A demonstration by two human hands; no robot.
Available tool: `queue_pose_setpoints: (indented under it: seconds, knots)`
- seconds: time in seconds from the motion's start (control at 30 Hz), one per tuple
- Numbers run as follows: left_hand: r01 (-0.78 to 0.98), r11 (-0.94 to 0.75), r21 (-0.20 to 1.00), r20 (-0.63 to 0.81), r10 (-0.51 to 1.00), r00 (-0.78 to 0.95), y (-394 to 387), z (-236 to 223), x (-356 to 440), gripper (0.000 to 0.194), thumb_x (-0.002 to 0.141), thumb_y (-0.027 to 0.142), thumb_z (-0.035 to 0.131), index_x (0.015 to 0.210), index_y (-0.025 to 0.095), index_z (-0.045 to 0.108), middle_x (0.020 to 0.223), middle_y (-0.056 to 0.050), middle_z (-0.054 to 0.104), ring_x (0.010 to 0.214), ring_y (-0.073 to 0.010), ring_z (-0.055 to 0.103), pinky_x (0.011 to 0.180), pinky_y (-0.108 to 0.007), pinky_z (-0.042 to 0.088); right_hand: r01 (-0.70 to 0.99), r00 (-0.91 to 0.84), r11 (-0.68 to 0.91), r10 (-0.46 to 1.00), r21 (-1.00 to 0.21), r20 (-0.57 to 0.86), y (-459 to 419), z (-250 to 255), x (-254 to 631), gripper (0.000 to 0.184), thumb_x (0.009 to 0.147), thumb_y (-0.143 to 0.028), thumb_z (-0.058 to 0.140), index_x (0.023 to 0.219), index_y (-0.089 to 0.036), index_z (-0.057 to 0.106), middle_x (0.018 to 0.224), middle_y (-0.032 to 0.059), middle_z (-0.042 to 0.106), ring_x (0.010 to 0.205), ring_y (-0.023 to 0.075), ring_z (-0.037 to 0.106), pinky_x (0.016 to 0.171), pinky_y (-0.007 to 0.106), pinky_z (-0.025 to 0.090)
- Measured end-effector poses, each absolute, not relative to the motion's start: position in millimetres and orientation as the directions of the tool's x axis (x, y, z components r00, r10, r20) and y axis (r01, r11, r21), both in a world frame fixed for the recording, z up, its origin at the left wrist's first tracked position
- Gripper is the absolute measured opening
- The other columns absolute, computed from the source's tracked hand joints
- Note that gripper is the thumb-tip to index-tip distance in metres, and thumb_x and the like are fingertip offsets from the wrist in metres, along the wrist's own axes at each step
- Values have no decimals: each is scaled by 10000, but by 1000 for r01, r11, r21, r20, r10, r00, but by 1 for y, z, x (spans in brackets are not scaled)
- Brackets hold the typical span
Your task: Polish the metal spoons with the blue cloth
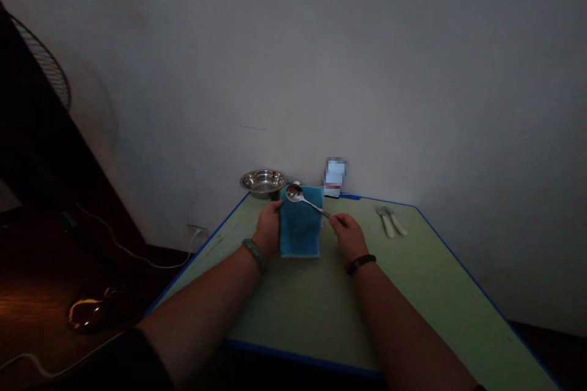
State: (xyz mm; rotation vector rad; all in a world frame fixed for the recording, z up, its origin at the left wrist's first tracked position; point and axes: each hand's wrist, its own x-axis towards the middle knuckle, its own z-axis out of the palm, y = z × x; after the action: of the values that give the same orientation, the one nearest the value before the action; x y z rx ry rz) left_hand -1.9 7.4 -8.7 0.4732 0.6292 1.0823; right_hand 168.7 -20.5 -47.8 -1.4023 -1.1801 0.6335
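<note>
A blue cloth [299, 232] hangs from my left hand [269, 228], whose thumb presses on its left edge near the top. My right hand [348, 234] is closed around the handle end of a metal spoon [295, 193]. The spoon slants up to the left, with its shiny bowl in front of the cloth's upper part. Whether bowl and cloth touch I cannot tell. The fingers of my left hand behind the cloth are hidden.
A steel bowl [263, 182] stands at the table's back left corner. A phone [335, 177] leans on the wall. A fork and another utensil with pale handles [393, 225] lie on the green table [293, 317] at right. A white cable [169, 267] runs beside the table.
</note>
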Motion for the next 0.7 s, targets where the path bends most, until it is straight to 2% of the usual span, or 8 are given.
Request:
queue_pose_setpoints:
  seconds: [0.23, 0.4, 0.53, 0.7]
  knots:
    - [-675, 417, 608, -236, 907, 348, 9, -9, -4, 385, 727, 323, 400, 892, 63, 631, 660, -134, 682, 637, -288, 646, 727, -458, 484, 233, 442, 190, 853, -954, 278, -23, -43, 168, 281, 646, -427, 600, 731, -160, 621, 727, 28, 633, 686, 149, 536, 667, 277, 407]
    - [-699, 402, 592, -225, 915, 335, 10, -8, -4, 356, 721, 291, 412, 898, 73, 632, 666, -123, 685, 660, -286, 650, 742, -458, 486, 202, 407, 197, 874, -959, 265, -23, -45, 168, 320, 637, -419, 626, 820, -162, 681, 835, 58, 675, 779, 174, 584, 754, 314, 435]
    - [-731, 383, 564, -202, 923, 327, 10, -7, -6, 324, 721, 274, 416, 881, 91, 630, 687, -111, 692, 650, -264, 652, 736, -435, 494, 267, 337, 189, 901, -945, 275, -24, -48, 167, 325, 670, -400, 613, 910, -194, 692, 930, 60, 679, 876, 189, 594, 825, 335, 430]
    - [-714, 397, 578, -192, 915, 354, 13, -10, -7, 328, 710, 288, 442, 884, 84, 631, 674, -111, 689, 663, -274, 653, 730, -447, 493, 443, 242, 256, 889, -859, 390, -23, -51, 168, 276, 713, -362, 579, 915, -213, 695, 863, 45, 670, 854, 173, 594, 816, 318, 440]
